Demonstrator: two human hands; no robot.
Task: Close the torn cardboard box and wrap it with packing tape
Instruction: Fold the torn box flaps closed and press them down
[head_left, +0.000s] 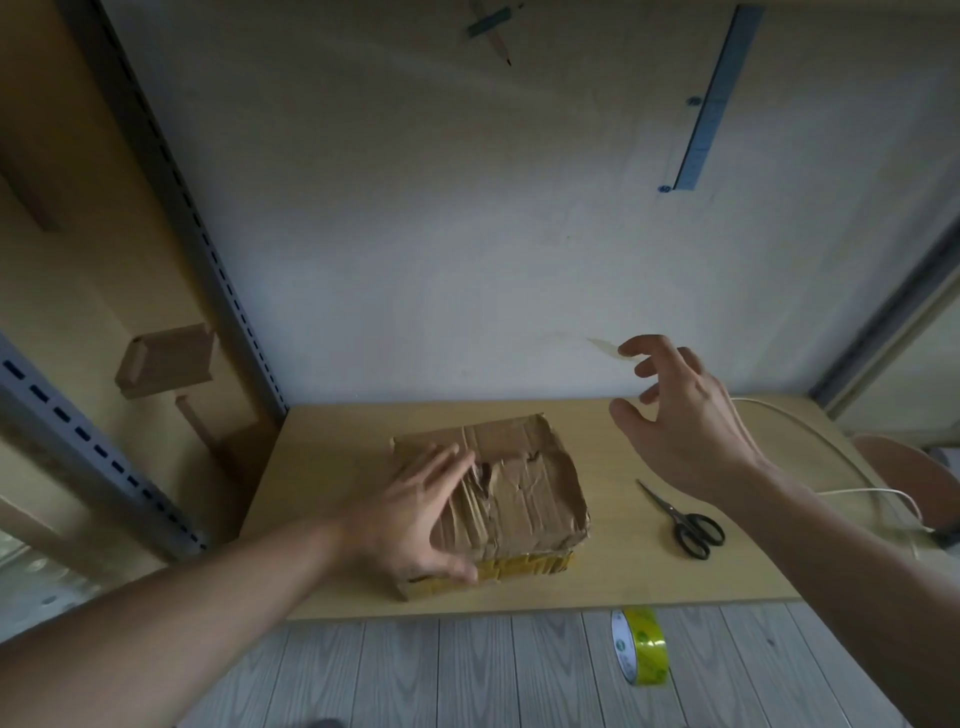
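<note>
The wall (467, 234) fills most of the view, pale and dim, with a blue ruler (714, 104) and a pencil (496, 39) fixed high on it; the pencil's top is cut off by the frame edge. A slotted metal post (197, 234) runs down the left side. Below lies the floor (415, 675) of grey planks. The desk (623, 577) stands against the wall, its right end hidden behind the right forearm. The box (524, 488) sits near the middle of the desk, its torn, creased flaps folded down; a yellow band shows along its near edge, though its left part is covered. The left hand (415, 514) lies flat on the box's left side, fingers spread, thumb over the near edge. The right hand (680, 415) is raised above the desk, well clear of the box, fingers apart and curled; a thin pale strip (605, 347) sits at its fingertips, too faint to tell whether it is pinched. A white cable (810, 431) trails across the desk's right, partly hidden by the arm. The tape (639, 647) roll stands on edge on the floor just below the desk's near edge. Scissors (683, 519) lie closed on the desk, right of the box.
</note>
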